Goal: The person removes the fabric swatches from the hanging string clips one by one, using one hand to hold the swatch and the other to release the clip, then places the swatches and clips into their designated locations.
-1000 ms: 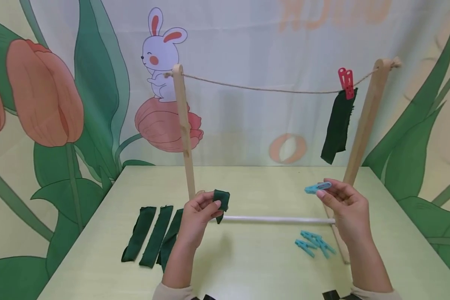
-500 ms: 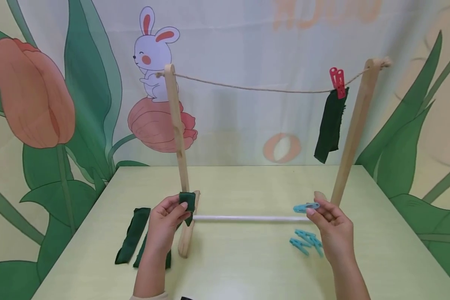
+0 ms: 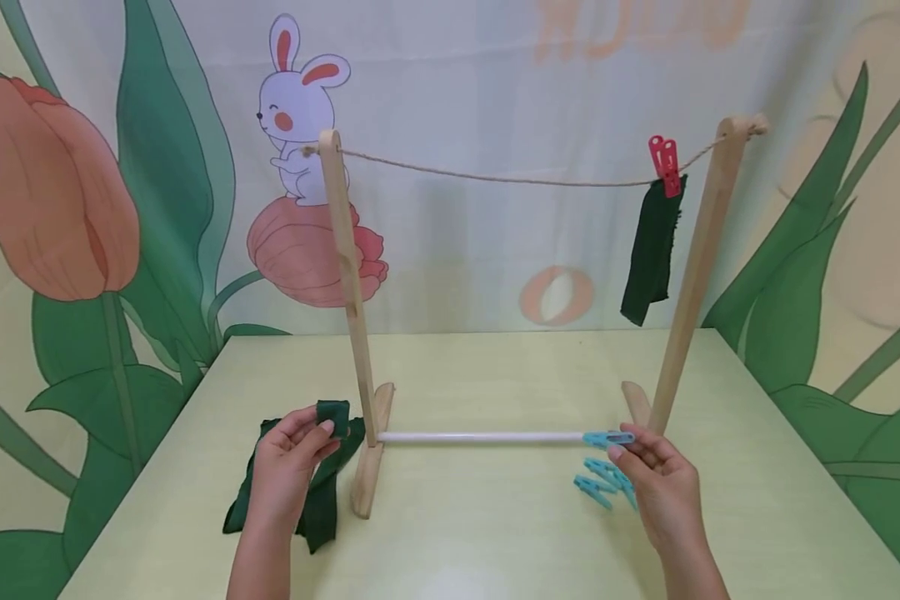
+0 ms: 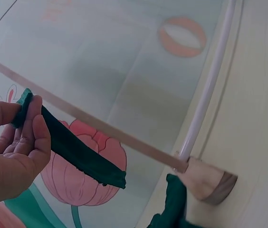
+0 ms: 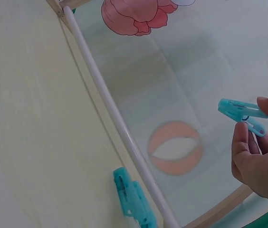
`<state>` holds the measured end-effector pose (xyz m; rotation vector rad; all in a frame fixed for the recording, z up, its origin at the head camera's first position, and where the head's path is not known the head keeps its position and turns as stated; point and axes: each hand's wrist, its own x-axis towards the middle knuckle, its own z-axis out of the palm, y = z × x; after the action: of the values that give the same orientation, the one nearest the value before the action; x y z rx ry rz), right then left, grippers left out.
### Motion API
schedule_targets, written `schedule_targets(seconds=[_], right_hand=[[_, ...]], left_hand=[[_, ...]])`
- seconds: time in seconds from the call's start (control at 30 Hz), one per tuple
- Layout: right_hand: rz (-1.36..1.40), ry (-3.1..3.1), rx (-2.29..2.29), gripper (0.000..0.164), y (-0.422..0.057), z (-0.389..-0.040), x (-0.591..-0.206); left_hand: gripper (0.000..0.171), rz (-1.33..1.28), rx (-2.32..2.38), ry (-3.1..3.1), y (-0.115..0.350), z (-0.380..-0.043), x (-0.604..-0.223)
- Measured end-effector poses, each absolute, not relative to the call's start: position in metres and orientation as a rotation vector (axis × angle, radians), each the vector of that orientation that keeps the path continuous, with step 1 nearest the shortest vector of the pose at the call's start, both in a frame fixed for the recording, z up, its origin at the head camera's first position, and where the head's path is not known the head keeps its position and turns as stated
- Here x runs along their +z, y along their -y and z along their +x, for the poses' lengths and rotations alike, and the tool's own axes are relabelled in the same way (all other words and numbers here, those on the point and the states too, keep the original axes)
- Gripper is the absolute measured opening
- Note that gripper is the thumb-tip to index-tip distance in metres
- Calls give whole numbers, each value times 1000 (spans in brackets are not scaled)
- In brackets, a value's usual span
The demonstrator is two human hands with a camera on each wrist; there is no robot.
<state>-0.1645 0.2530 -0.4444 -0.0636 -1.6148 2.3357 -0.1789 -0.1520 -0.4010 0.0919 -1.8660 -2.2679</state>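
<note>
Between thumb and fingers, my left hand point(image 3: 288, 458) pinches one end of a dark green cloth strip point(image 3: 333, 418). In the left wrist view the strip's long part point(image 4: 81, 149) hangs down from the hand. The hand is left of the rack's left post point(image 3: 348, 275), above other green strips point(image 3: 321, 508) on the table. My right hand point(image 3: 663, 487) pinches a light blue clothespin point(image 3: 607, 439) by its handle ends; its nose points left. Below it lie several more blue clothespins point(image 3: 592, 490), partly hidden by the hand in the head view.
A rope point(image 3: 480, 176) runs between the left post and the right wooden post point(image 3: 697, 275). Near its right end a red clothespin point(image 3: 667, 171) holds a hanging green strip point(image 3: 648, 250). A white rod point(image 3: 480, 437) joins the rack's feet low down. A printed curtain point(image 3: 457, 92) stands behind.
My left hand has moved left and slightly down with the strip, past the left post. The right hand has lowered with its clothespin. The head view has shifted a little, so the rack appears further left.
</note>
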Motion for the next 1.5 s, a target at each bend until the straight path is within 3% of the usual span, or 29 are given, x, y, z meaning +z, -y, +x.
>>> schedule_targets(seconds=[0.5, 0.9, 1.5], right_hand=[[-281, 1879, 2339, 21, -226, -157, -448], [-260, 2183, 2264, 38, -221, -169, -460], [-365, 2313, 2201, 42, -216, -181, -476]], left_hand=[[24, 52, -2169, 1955, 196, -182, -396], [22, 93, -2063, 2052, 228, -199, -398], [21, 81, -2156, 2009, 270, -229, -407]])
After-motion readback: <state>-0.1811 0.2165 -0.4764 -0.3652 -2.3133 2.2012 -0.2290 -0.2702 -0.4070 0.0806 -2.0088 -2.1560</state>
